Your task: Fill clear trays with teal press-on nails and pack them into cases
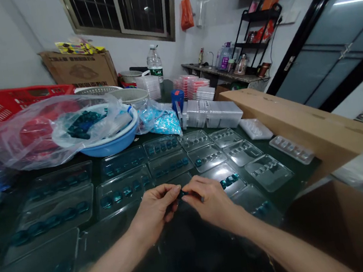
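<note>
the left hand (153, 212) and right hand (210, 197) meet at the middle of the view, fingers curled nearly shut, and both seem to pinch a small teal piece (183, 193) between their fingertips. the piece sits nearer the right hand, its long axis running roughly left to right, though the fingers hide most of it. a clear blister tray (224, 172) holding teal pieces lies just ahead of the right hand.
</note>
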{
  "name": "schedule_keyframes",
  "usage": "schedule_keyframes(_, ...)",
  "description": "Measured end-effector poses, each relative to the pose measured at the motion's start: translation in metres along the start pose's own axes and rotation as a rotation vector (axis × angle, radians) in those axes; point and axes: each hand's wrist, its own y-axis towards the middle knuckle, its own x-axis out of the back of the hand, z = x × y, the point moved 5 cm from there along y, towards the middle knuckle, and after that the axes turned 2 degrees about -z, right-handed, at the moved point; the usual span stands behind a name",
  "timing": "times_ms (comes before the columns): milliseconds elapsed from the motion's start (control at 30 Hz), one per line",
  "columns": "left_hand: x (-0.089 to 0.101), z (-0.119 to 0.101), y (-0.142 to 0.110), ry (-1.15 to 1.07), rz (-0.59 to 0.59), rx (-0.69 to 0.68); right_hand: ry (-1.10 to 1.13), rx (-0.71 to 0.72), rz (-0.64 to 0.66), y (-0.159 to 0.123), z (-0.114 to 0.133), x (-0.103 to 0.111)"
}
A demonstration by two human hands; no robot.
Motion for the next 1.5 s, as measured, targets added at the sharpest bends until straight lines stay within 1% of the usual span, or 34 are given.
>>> schedule_keyframes(167,-0.003,-0.004,-0.003,0.225,-0.124,-0.077,-0.077,-0.066,-0.123,-0.012,-0.001,-0.012)
schedule_keyframes(233,-0.004,-0.008,-0.005,0.304,-0.166,-0.138,-0.127,-0.087,-0.163,-0.015,0.0,-0.015)
schedule_keyframes(367,-0.007,-0.018,-0.007,0.476,-0.208,-0.276,-0.229,-0.114,-0.238,-0.021,0.005,-0.021)
schedule_keyframes(467,-0.008,-0.021,-0.006,0.564,-0.227,-0.347,-0.243,-0.123,-0.289,-0.024,0.008,-0.026)
schedule_keyframes(500,-0.008,-0.021,-0.006,0.581,-0.231,-0.359,-0.209,-0.138,-0.299,-0.024,0.008,-0.027)
schedule_keyframes(567,-0.008,-0.019,-0.005,0.614,-0.238,-0.369,-0.048,-0.205,-0.303,-0.023,0.004,-0.028)
schedule_keyframes(667,-0.008,-0.017,-0.005,0.664,-0.232,-0.416,0.349,-0.381,-0.263,-0.02,-0.008,-0.03)
schedule_keyframes(733,-0.009,-0.018,-0.007,0.718,-0.229,-0.491,0.55,-0.475,-0.241,-0.02,-0.014,-0.032)
schedule_keyframes(800,-0.011,-0.019,-0.01,0.778,-0.213,-0.574,0.628,-0.507,-0.23,-0.019,-0.017,-0.032)
schedule_keyframes(867,-0.013,-0.02,-0.011,0.822,-0.177,-0.627,0.609,-0.501,-0.22,-0.019,-0.018,-0.031)
schedule_keyframes(933,-0.015,-0.019,-0.011,0.849,-0.14,-0.648,0.569,-0.488,-0.198,-0.02,-0.019,-0.031)
schedule_keyframes(1000,-0.016,-0.019,-0.01,0.863,-0.112,-0.641,0.528,-0.478,-0.181,-0.021,-0.02,-0.031)
schedule_keyframes(1067,-0.017,-0.019,-0.008,0.853,-0.089,-0.605,0.483,-0.469,-0.168,-0.022,-0.021,-0.031)
schedule_keyframes(1133,-0.018,-0.018,-0.006,0.802,-0.056,-0.532,0.432,-0.461,-0.168,-0.022,-0.022,-0.03)
schedule_keyframes(1200,-0.017,-0.014,-0.004,0.713,-0.001,-0.419,0.423,-0.46,-0.174,-0.023,-0.024,-0.029)
schedule_keyframes(1300,-0.014,-0.006,-0.002,0.57,0.063,-0.257,0.506,-0.468,-0.195,-0.022,-0.027,-0.027)
schedule_keyframes(1433,-0.01,-0.005,-0.002,0.478,0.036,-0.206,0.622,-0.493,-0.218,-0.023,-0.028,-0.025)
schedule_keyframes(1500,-0.009,-0.001,-0.002,0.412,0.03,-0.13,0.653,-0.498,-0.249,-0.024,-0.028,-0.023)
